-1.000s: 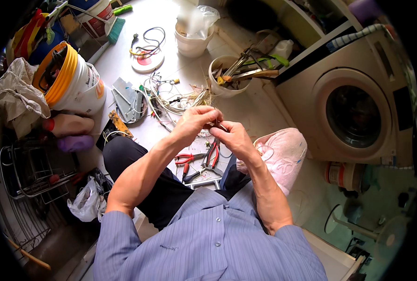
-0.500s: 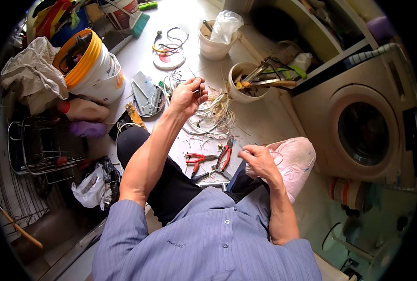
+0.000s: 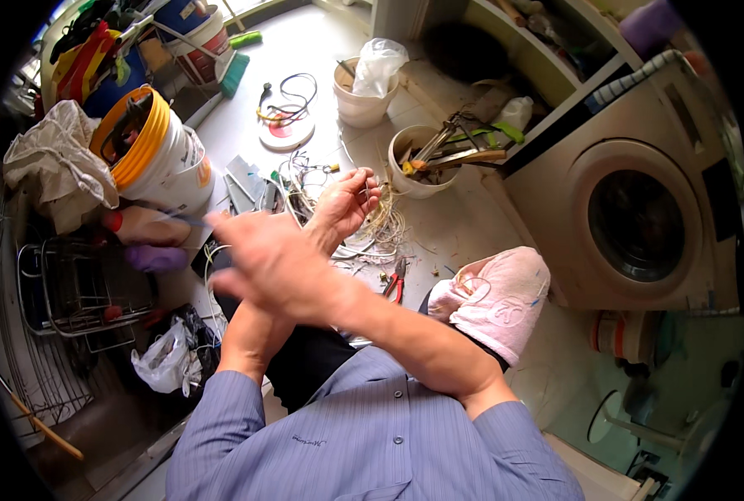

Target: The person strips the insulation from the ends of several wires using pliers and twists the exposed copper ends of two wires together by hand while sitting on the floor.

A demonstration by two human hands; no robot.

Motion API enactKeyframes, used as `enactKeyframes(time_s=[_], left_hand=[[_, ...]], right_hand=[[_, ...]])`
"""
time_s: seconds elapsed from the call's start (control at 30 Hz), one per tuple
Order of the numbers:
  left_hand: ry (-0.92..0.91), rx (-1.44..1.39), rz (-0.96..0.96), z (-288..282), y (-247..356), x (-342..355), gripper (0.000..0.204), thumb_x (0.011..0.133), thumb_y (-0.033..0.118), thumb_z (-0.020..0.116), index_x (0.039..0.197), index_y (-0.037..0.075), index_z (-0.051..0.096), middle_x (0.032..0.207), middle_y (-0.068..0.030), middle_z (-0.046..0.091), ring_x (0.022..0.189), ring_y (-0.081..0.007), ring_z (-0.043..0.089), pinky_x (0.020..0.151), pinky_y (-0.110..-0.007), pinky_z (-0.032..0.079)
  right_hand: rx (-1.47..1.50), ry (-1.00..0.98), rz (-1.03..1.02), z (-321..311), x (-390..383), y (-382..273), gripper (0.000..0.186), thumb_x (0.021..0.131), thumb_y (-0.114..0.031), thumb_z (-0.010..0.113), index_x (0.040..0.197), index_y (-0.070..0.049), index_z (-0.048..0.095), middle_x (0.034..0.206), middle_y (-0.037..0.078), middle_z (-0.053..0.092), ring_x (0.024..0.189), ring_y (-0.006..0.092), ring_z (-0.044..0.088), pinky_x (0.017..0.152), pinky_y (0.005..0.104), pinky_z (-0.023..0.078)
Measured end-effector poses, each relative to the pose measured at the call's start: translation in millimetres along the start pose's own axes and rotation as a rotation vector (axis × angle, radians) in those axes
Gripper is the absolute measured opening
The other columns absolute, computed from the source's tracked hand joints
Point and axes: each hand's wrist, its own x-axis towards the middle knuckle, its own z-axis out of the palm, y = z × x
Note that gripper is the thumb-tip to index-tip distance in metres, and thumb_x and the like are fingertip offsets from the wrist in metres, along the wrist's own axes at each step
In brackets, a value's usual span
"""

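My left hand (image 3: 345, 205) is closed in a pinch on a thin wire (image 3: 346, 147) that sticks up past the fingers, above a tangle of cut cables (image 3: 393, 225) on the floor. My right hand (image 3: 276, 260) crosses over the left forearm, smeared by motion; whether its fingers hold something cannot be made out. Below the cables lie red-handled pliers (image 3: 397, 282), partly hidden by my right arm. A pink towel (image 3: 514, 292) drapes over my right knee, with bits of wire on it.
Two pale buckets, one with a plastic bag (image 3: 378, 67) and one with tools (image 3: 426, 171), stand ahead. At right is a washing machine (image 3: 556, 200). A white-and-orange bucket (image 3: 171, 159), a wire rack (image 3: 54, 288) and a bag (image 3: 165, 355) fill the left side.
My right hand has swung from beside the towel leftward across my left forearm. My left hand has come slightly lower in the picture, keeping its pinch. The right arm now covers most of the pliers.
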Motion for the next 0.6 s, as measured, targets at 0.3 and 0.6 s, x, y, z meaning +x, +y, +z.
enactKeyframes(time_s=[0.3,0.6], left_hand=[[-0.052,-0.083,0.036,17.4,-10.2,-3.4,0.019,0.105,0.018,0.052,0.112,0.002,0.056,0.096,-0.0098,0.066,0.088,-0.0221,0.07,0.078,-0.034,0.062],[-0.062,-0.119,0.049,23.7,-10.0,-4.5,0.018,0.104,0.019,0.053,0.111,0.003,0.058,0.096,-0.0091,0.067,0.088,-0.0212,0.07,0.079,-0.034,0.062]], right_hand=[[-0.025,0.476,0.669,-70.2,-119.8,95.9,0.032,0.09,-0.009,0.067,0.12,0.0,0.062,0.108,0.014,0.063,0.097,0.0241,0.064,0.086,0.0357,0.053],[0.443,0.456,0.79,-25.7,-148.1,134.5,0.031,0.094,-0.009,0.065,0.121,0.006,0.059,0.096,0.009,0.07,0.088,0.0147,0.066,0.08,0.029,0.055]])
